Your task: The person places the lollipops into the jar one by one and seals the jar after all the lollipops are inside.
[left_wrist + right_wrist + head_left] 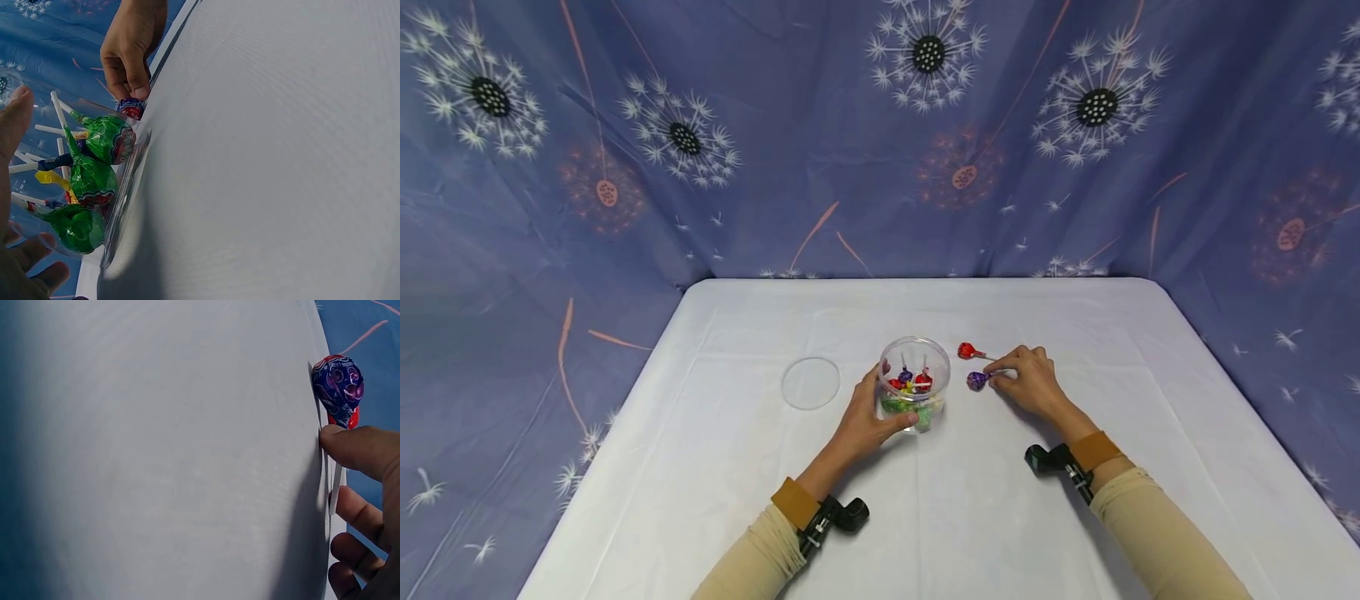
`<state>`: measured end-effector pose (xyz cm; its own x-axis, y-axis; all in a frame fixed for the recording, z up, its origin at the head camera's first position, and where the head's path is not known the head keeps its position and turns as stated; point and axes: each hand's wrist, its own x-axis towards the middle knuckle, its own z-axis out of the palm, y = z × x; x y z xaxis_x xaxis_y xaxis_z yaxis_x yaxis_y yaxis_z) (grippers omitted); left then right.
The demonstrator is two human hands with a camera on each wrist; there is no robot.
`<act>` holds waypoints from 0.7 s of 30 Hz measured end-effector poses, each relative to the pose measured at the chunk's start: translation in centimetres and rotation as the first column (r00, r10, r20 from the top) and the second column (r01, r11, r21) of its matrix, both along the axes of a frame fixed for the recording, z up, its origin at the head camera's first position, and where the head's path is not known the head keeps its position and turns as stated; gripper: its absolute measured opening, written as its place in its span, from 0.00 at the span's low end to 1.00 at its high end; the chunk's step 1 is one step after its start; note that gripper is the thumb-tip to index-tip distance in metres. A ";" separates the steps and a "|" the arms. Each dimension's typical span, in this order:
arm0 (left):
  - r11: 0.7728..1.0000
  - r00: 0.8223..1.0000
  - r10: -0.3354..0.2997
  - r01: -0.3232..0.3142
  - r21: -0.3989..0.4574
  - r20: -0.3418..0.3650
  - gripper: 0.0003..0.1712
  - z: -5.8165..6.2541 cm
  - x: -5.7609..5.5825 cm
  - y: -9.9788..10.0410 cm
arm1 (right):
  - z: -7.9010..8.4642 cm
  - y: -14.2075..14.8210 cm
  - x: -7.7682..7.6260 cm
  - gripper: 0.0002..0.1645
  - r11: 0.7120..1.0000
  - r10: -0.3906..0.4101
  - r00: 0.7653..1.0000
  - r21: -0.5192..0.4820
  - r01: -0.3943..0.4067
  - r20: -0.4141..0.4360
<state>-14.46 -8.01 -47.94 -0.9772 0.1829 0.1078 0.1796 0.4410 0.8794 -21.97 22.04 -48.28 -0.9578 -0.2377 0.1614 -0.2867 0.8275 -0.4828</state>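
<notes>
My left hand (869,418) grips a clear round plastic jar (914,367) from its left side, thumb across the front. Inside the jar are several wrapped lollipops; green ones (94,178) show through its wall in the left wrist view, with red and purple ones among them. To the right of the jar, my right hand (1028,380) pinches a purple-wrapped lollipop (338,387) by its stick just under the candy. That lollipop is close over the table, its candy end towards the jar. A red-wrapped lollipop (967,351) lies just beyond it, partly hidden in the right wrist view.
A clear round lid (810,383) lies on the white-covered table (737,333) left of the jar. Behind and at both sides hangs a blue cloth (820,150) with dandelion prints. Each wrist wears a strapped-on black camera.
</notes>
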 end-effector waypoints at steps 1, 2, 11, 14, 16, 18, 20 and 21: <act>1.000 1.000 -0.001 0.001 -0.005 0.000 0.58 0.0 0.0 0.0 | -0.1 0.1 0.0 0.10 1.000 -0.002 1.000 -0.004 0.002 0.003; 1.000 1.000 -0.001 0.001 -0.006 0.002 0.58 -0.1 0.0 0.0 | -0.1 0.1 0.0 0.10 1.000 -0.002 1.000 -0.011 0.002 0.003; 1.000 1.000 -0.008 0.008 -0.020 -0.009 0.59 0.0 0.0 -0.1 | -0.3 0.4 0.1 0.08 0.998 0.011 1.000 -0.066 -0.012 -0.005; 1.000 1.000 -0.008 0.008 -0.020 -0.004 0.58 0.1 0.1 0.0 | -0.2 0.5 0.2 0.08 0.996 0.021 1.000 -0.087 -0.021 -0.006; 1.000 1.000 -0.006 0.006 -0.020 0.002 0.58 0.1 0.1 0.0 | -0.2 0.4 0.3 0.08 0.994 0.023 1.000 -0.104 -0.024 -0.012; 1.000 1.000 -0.003 0.003 -0.021 0.008 0.58 0.2 0.2 0.0 | 0.0 0.3 0.3 0.08 0.992 0.024 0.999 -0.124 -0.027 -0.024; 1.000 1.000 -0.001 0.001 -0.022 0.009 0.58 0.2 0.2 0.0 | 0.2 0.1 0.3 0.08 0.988 0.020 0.999 -0.153 -0.027 -0.044; 1.000 1.000 -0.001 0.001 -0.023 0.006 0.58 0.2 0.2 0.0 | 0.4 0.0 0.4 0.08 0.985 0.020 0.998 -0.170 -0.029 -0.055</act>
